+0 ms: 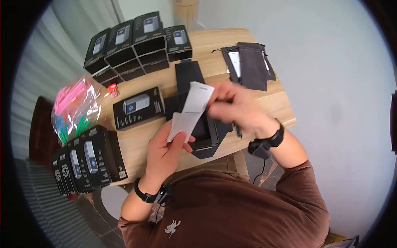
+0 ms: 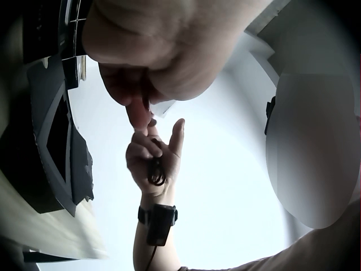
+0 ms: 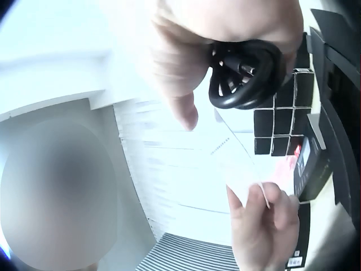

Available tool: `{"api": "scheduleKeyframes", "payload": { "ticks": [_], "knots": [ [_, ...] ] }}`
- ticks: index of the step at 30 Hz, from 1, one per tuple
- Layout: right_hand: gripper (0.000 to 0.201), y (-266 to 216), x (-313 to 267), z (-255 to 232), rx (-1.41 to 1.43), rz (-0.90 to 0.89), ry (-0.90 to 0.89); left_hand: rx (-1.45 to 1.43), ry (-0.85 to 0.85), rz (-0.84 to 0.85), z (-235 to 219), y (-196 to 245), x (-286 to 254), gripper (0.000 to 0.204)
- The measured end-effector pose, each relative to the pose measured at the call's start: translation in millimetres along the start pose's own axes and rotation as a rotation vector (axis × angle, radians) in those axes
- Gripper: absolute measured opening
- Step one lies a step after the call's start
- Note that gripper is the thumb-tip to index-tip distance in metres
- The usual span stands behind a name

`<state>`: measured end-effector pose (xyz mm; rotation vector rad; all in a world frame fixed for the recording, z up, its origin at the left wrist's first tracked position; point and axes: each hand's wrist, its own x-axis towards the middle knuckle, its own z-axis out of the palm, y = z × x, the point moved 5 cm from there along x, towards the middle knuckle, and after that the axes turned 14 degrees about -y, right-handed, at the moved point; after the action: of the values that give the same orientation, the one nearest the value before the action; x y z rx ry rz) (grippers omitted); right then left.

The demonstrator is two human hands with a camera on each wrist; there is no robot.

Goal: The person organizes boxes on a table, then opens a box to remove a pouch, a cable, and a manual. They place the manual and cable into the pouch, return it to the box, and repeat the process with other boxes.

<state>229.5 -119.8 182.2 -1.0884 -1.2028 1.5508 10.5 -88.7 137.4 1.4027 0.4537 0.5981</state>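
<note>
My left hand (image 1: 163, 155) pinches the lower end of a folded white paper (image 1: 198, 99), which stands up over an open black box (image 1: 202, 144) in the head view. The right hand (image 1: 240, 109) is beside the paper's upper end, somewhat blurred; whether it touches the paper is unclear. A coiled black cable (image 3: 248, 73) is gripped in the right palm, fingers curled round it and thumb apart, in the right wrist view. The left wrist view also shows this cable (image 2: 157, 170) against the palm.
A closed black box (image 1: 138, 107) lies left of the open one. More boxes stand stacked (image 1: 134, 41) at the back and in a row (image 1: 89, 161) at front left. A clear bag of coloured items (image 1: 78, 103) lies left; dark pouches (image 1: 253, 68) lie back right.
</note>
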Motion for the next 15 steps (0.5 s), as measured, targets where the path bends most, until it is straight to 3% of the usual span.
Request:
{"api": "scheduleKeyframes", "payload": {
  "ticks": [1, 2, 3, 4, 5, 9, 11, 12, 14, 15],
  "knots": [
    [0.024, 20.5, 4.3, 7.9, -0.048, -0.172, -0.152, -0.003, -0.002, 0.001, 1.5, 1.6, 1.7, 0.03],
    [0.023, 20.2, -2.7, 20.1, -0.079, -0.044, -0.136, -0.01, -0.014, 0.004, 4.5, 2.0, 4.4, 0.033],
    [0.023, 17.5, -6.2, 25.8, -0.26, -0.03, -0.117, 0.003, -0.05, 0.0, 6.6, -0.8, 4.4, 0.034],
    [0.025, 16.0, -11.5, 34.4, -0.097, -0.059, -0.074, 0.014, -0.096, -0.006, 6.2, -5.9, 2.6, 0.035],
    [0.025, 19.4, -14.1, 32.7, -0.245, -0.118, -0.023, 0.027, -0.147, -0.014, 8.0, -10.3, 4.3, 0.037],
    [0.019, 0.4, -20.9, 11.3, -0.367, -0.203, 0.062, 0.127, -0.171, 0.022, 14.4, -10.4, 9.5, 0.047],
    [0.019, -3.3, -11.5, -29.0, -0.417, -0.178, 0.208, 0.327, -0.115, 0.143, 15.2, -2.4, 13.5, 0.052],
    [0.02, -16.2, -12.4, -59.8, -0.525, -0.089, 0.297, 0.255, -0.082, 0.116, 4.7, -10.1, 11.0, 0.054],
    [0.026, -25.7, -14.0, -133.4, -0.583, -0.055, 0.425, 0.463, -0.001, 0.142, -18.2, -24.3, 4.9, 0.05],
    [0.017, -4.7, -8.4, -184.3, -0.563, -0.069, 0.52, 0.565, 0.043, 0.155, -27.7, -31.7, 0.6, 0.048]
  ]
}}
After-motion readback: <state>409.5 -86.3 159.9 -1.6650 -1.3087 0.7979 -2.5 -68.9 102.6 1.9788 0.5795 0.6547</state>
